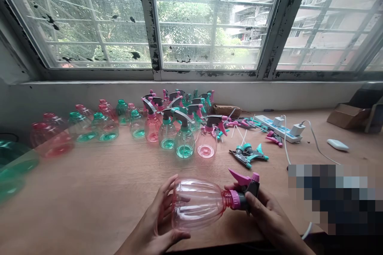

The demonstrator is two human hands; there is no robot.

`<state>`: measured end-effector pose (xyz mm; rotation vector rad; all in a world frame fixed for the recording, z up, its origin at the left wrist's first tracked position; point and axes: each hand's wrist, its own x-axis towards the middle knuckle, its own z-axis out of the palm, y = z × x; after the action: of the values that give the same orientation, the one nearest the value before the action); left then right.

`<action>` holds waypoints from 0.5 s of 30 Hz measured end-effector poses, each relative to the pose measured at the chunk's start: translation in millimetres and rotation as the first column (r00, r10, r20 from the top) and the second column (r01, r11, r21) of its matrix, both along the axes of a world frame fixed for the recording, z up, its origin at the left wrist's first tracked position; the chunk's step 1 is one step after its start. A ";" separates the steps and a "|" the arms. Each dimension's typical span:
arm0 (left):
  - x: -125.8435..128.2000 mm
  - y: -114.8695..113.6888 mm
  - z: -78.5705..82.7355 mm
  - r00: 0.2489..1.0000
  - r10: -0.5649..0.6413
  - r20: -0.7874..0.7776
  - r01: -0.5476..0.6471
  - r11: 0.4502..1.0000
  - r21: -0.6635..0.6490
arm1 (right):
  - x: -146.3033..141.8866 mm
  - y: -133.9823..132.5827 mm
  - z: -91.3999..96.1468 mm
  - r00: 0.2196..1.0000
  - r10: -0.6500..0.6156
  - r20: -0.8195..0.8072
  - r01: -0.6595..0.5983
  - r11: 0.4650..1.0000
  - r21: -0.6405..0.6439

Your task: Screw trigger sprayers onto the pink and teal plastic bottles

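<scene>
- Left hand (pixel 151 223): fingers curled around the base of a clear pink bottle (pixel 197 205), thumb along its near side.
- Right hand (pixel 271 207): thumb and fingers clamped on a pink-and-black spray head (pixel 253 188).
- The bottle lies sideways between the hands, over the front of the bench (pixel 104 195), neck towards the right hand; the spray head's collar is at the neck, some ridges showing.
- Just beyond: loose green-and-black spray heads (pixel 247 153).
- Farther back: pink and green bottles with spray heads (pixel 184 147) stand grouped; topless bottles (pixel 107 129) stand to their left.
- Right: a power strip (pixel 278 127) with plugs and white cables.
- Behind: barred windows (pixel 209 20).
</scene>
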<state>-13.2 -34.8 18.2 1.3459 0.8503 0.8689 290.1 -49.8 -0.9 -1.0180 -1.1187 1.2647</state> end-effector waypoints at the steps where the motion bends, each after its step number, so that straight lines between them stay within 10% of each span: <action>1: -1.0 0.3 -1.3 1.000 -0.005 -0.005 0.005 1.000 0.002 | -0.3 0.0 -0.4 0.999 0.018 -0.031 -0.018 1.000 0.003; 15: -2.9 0.3 -2.7 0.990 -0.138 0.000 0.137 0.989 0.053 | 2.1 -0.4 -4.3 0.980 0.081 0.180 -0.072 0.996 -0.057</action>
<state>-16.1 -34.6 15.5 1.4313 0.7271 0.7904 292.2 -50.3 -5.2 -1.1568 -1.2819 1.2858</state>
